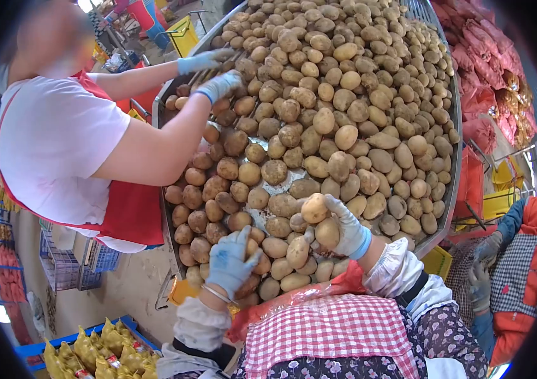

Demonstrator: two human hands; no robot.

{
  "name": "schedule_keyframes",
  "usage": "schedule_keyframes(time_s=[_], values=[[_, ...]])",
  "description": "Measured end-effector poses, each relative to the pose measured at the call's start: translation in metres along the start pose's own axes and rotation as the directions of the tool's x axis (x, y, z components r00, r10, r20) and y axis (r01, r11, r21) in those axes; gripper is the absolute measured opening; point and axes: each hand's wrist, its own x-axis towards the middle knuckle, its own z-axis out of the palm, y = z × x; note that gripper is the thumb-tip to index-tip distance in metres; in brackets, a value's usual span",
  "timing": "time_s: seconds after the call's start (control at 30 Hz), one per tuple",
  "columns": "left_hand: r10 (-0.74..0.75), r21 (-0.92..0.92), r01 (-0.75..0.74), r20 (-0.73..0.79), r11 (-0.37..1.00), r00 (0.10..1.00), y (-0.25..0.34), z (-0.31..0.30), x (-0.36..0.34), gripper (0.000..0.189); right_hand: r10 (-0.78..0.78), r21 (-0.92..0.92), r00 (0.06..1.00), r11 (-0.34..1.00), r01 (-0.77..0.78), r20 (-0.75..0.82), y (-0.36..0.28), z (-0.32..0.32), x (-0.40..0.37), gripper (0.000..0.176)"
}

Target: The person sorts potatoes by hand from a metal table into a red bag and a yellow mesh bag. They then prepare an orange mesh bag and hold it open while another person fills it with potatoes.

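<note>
Potatoes (344, 101) fill a wide metal tray (451, 189). My right hand (348, 230), in a light blue glove, is closed round potatoes (315, 208) at the tray's near side, one above another. Left of it, my left hand (232, 262), gloved too, rests over potatoes at the near left, its fingers spread and partly bent, with nothing visible gripped. A bare patch of the tray's wet metal bottom shows between potatoes ahead of my hands.
A co-worker in a red apron (132, 211) reaches both gloved hands over the tray's left side. Another person's gloved hands (482, 271) are at the right. Red sacks (483, 57) are piled at the upper right. A blue crate (35, 349) holds yellow net bags at the lower left.
</note>
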Motion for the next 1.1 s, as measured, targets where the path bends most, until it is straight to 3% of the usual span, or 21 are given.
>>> schedule_keyframes(time_s=[0.07,0.1,0.17,0.2,0.23,0.27,0.33,0.37,0.4,0.47,0.53,0.6,0.7,0.73,0.77,0.8,0.83,0.9,1.0,1.07,1.1], values=[[-0.111,0.071,0.102,0.145,0.992,0.983,0.014,-0.006,0.002,0.052,0.007,0.035,0.997,0.999,-0.004,-0.08,0.003,-0.001,-0.003,0.054],[-0.107,0.066,0.099,0.139,0.993,0.984,0.022,-0.01,0.005,0.052,-0.025,-0.063,0.987,0.998,0.015,-0.159,0.006,0.001,-0.004,0.065],[-0.213,-0.609,0.211,0.07,0.764,0.975,0.038,-0.018,0.021,0.058,0.007,0.008,0.992,1.0,-0.006,-0.129,0.004,0.006,-0.008,0.071],[-0.218,-0.611,0.211,0.063,0.763,0.974,0.048,-0.015,0.03,0.058,0.045,0.092,0.994,0.995,-0.036,-0.096,0.005,0.008,-0.009,0.077],[0.026,-0.562,-0.106,-0.149,0.82,0.989,0.059,-0.013,0.043,0.058,0.037,0.118,0.982,0.993,-0.015,-0.187,0.01,0.008,-0.009,0.086],[0.279,-0.445,-0.411,-0.334,0.796,0.901,0.063,-0.014,0.058,0.059,0.038,0.11,0.983,0.994,-0.018,-0.178,0.009,0.009,-0.01,0.086],[0.28,-0.151,-0.382,-0.452,0.912,0.847,0.042,-0.004,0.099,0.057,0.008,0.216,0.999,0.976,0.0,-0.036,0.001,0.01,-0.02,0.086],[0.162,0.026,-0.167,-0.423,0.986,0.892,0.029,-0.002,0.114,0.052,-0.013,0.343,0.998,0.939,-0.01,0.063,0.0,0.001,-0.024,0.085],[0.043,0.102,-0.001,-0.407,0.995,0.912,0.003,0.012,0.127,0.056,-0.02,0.341,0.997,0.94,-0.004,0.069,-0.004,0.003,-0.028,0.085],[-0.028,0.216,0.088,-0.265,0.972,0.964,-0.014,0.027,0.122,0.061,-0.115,0.368,0.992,0.921,0.126,-0.054,-0.011,0.01,-0.037,0.089],[0.066,0.171,-0.043,-0.132,0.984,0.989,0.006,0.021,0.097,0.064,-0.158,0.221,0.986,0.961,0.167,-0.058,-0.02,0.005,-0.039,0.08],[0.194,0.188,-0.178,-0.07,0.966,0.979,0.02,0.021,0.063,0.059,-0.329,0.072,0.917,0.933,0.352,-0.226,-0.021,-0.004,-0.036,0.069],[0.266,0.097,-0.265,-0.002,0.959,0.964,0.017,0.008,0.045,0.049,-0.417,-0.132,0.885,0.908,0.397,-0.209,-0.023,-0.027,-0.033,0.059],[0.115,-0.259,-0.104,0.028,0.96,0.993,0.008,0.002,0.052,0.043,-0.431,-0.248,0.872,0.893,0.375,-0.231,-0.023,-0.029,-0.033,0.057],[-0.02,-0.572,0.078,0.108,0.816,0.994,0.001,-0.005,0.062,0.037,-0.433,-0.248,0.871,0.892,0.378,-0.231,-0.022,-0.028,-0.033,0.057],[0.01,-0.445,-0.121,-0.242,0.887,0.97,-0.006,-0.011,0.084,0.029,-0.397,-0.241,0.881,0.909,0.339,-0.258,-0.02,-0.019,-0.032,0.059],[0.106,-0.146,-0.207,-0.511,0.967,0.853,-0.018,-0.009,0.11,0.032,-0.358,-0.236,0.89,0.925,0.297,-0.283,-0.02,-0.014,-0.031,0.061],[-0.061,0.136,0.134,-0.439,0.982,0.896,-0.041,-0.01,0.149,0.053,-0.306,-0.114,0.927,0.951,0.288,-0.216,-0.023,-0.013,-0.033,0.063],[-0.127,0.235,0.212,-0.33,0.949,0.935,-0.053,0.035,0.168,0.068,-0.259,0.018,0.948,0.964,0.267,-0.183,-0.032,0.002,-0.035,0.071],[-0.018,0.188,0.039,-0.113,0.981,0.993,-0.036,0.032,0.154,0.078,-0.289,0.097,0.9,0.937,0.336,-0.327,-0.035,0.01,-0.037,0.074],[-0.001,0.141,0.015,-0.1,0.99,0.995,-0.025,0.028,0.14,0.076,-0.397,-0.118,0.865,0.918,0.379,-0.308,-0.036,0.009,-0.038,0.078]])
